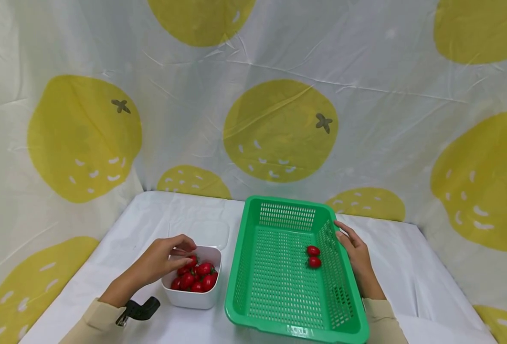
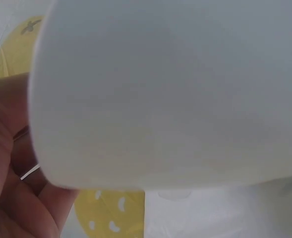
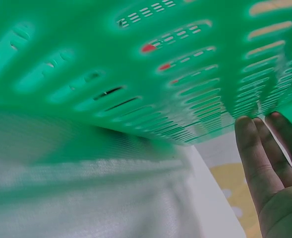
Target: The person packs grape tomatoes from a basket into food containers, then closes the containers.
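Note:
My left hand [image 1: 159, 260] reaches over the near-left rim of a small white container [image 1: 193, 300], its thumb and fingers spread apart above the red cherry tomatoes [image 1: 196, 274] inside. The thumb tip is close to one tomato; whether it touches is unclear. In the left wrist view, the container's wall [image 2: 165, 99] hides the fingertips of the left hand [image 2: 17, 178]. My right hand [image 1: 358, 260] rests against the right side of a green plastic basket [image 1: 279, 286]. Straight fingers [image 3: 252, 153] touch its outer wall in the right wrist view. Two cherry tomatoes [image 1: 313, 257] lie inside the basket, near its right wall.
A clear plastic lid [image 1: 210, 233] lies behind the white container on the white tablecloth [image 1: 408, 277]. A black wrist-mounted piece [image 1: 143, 309] sticks out below the left wrist. Behind the table hangs a pale curtain [image 1: 184, 119] with yellow fruit prints.

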Motion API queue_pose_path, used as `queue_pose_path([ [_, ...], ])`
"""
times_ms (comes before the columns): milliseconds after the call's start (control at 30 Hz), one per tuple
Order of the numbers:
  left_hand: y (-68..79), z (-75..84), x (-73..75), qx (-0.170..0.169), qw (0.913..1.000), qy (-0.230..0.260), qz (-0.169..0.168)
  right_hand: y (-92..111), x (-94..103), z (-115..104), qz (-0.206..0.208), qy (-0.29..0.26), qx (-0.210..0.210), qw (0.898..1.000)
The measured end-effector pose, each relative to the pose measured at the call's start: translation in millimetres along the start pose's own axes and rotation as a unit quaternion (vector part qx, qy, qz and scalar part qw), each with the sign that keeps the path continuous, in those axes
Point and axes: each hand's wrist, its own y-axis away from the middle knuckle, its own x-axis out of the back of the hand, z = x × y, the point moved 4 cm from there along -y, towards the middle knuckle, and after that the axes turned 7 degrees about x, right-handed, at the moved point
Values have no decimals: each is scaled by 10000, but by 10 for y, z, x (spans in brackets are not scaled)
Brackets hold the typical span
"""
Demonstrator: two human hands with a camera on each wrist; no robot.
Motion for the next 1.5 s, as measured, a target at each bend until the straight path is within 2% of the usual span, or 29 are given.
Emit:
queue_pose_path([
  [633,-3,72,18,-37,10000,14,-3,11,-13,-16,8,81,-70,9999],
  [833,-32,146,63,-244,9996,-47,115,26,-10,2,-12,63,-81,9999],
  [1033,-99,278,97,-472,9988,-61,114,27,-9,22,-22,6,-74,10000],
  [1233,-219,454,92,-850,9963,-73,98,9,-11,-8,-54,97,1,9999],
  [1500,-441,784,5,-1401,9899,-60,-211,3,-6,-11,-50,-31,5,10000],
])
